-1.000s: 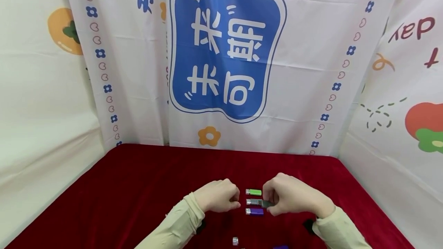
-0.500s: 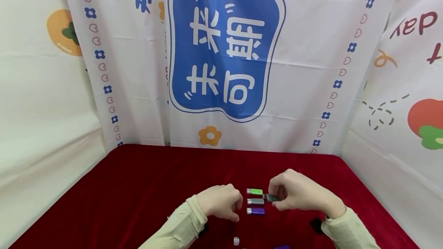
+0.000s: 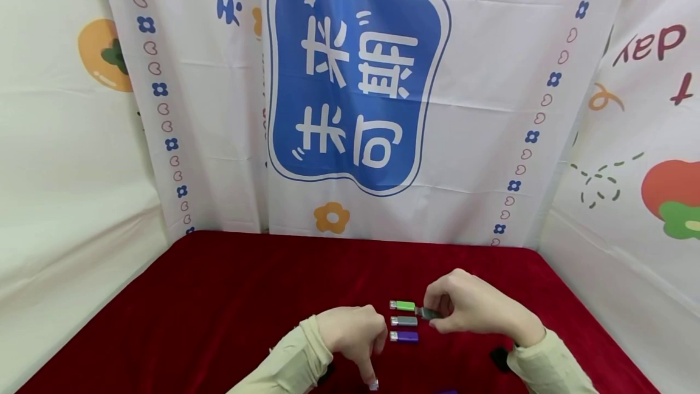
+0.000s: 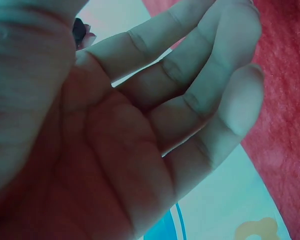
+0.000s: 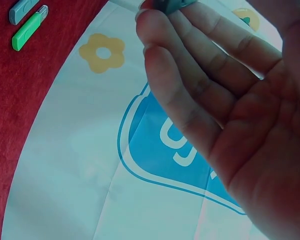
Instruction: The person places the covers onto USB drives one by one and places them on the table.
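My right hand [image 3: 476,309] pinches a dark grey USB flash drive [image 3: 432,314], whose bare connector points left, near the green drive's right end. In the right wrist view, only part of the held drive [image 5: 169,5] shows at my fingertips. My left hand [image 3: 352,333] reaches down, its fingertips at a small clear cap [image 3: 374,385]; whether they pinch it cannot be made out. The left wrist view shows my left palm and fingers [image 4: 185,85], but not the cap. Between the hands lie a green drive [image 3: 402,306], a grey drive [image 3: 404,321] and a purple drive [image 3: 404,336], all capped.
A red cloth [image 3: 246,284] covers the table. Another purple piece [image 3: 448,391] is cut off by the bottom edge of the head view. White printed curtains [image 3: 481,138] enclose the back and both sides.
My left hand has moved down and slightly right to the clear cap. My right hand lifted the dark grey drive away from the grey one, then stayed still over the last half second.
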Demonstrator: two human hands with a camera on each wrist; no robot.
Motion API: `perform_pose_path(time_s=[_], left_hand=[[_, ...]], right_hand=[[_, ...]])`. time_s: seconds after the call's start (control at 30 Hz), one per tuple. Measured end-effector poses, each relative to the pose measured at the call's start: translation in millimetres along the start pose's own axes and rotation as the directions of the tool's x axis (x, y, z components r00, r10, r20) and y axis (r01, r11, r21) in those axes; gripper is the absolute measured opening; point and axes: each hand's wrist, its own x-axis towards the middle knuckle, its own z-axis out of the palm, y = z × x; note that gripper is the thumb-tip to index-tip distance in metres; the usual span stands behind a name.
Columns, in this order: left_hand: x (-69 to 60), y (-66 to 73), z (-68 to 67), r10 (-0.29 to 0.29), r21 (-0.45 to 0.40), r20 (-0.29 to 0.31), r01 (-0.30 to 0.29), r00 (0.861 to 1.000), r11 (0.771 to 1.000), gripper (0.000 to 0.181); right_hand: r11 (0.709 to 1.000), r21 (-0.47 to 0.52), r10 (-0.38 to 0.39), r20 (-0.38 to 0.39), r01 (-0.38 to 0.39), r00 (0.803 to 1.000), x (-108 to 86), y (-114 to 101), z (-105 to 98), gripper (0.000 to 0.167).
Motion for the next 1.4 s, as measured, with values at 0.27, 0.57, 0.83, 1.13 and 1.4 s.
perform_pose_path(time_s=[0.27,0.57,0.83,1.13,1.4], left_hand=[[0.1,2.1,5.6,0.006,0.022,0.01,-0.006,1.0,1.0,0.034],[2.4,3.8,11.3,0.006,0.04,0.017,-0.007,1.0,0.999,0.034],[6.1,5.2,13.7,0.011,0.041,0.051,-0.013,0.999,0.999,0.028],[6.4,6.6,12.1,0.038,0.032,0.06,-0.04,0.998,0.999,0.027],[7.1,7.2,12.7,0.044,0.031,0.064,-0.046,0.997,0.998,0.028]], right_hand=[[1.0,0.006,0.018,-0.01,-0.018,1.0,-0.7,0,-1,0.014],[1.0,0.002,0.005,-0.014,-0.005,1.0,-1.0,1,1,0.014],[1.0,-0.004,-0.002,-0.01,0.002,1.0,-0.8,1,0,0.014],[1.0,-0.013,0.007,-0.021,-0.008,1.0,-2.0,1,1,0.015],[1.0,-0.019,0.008,-0.022,-0.008,1.0,-0.7,0,0,0.015]])
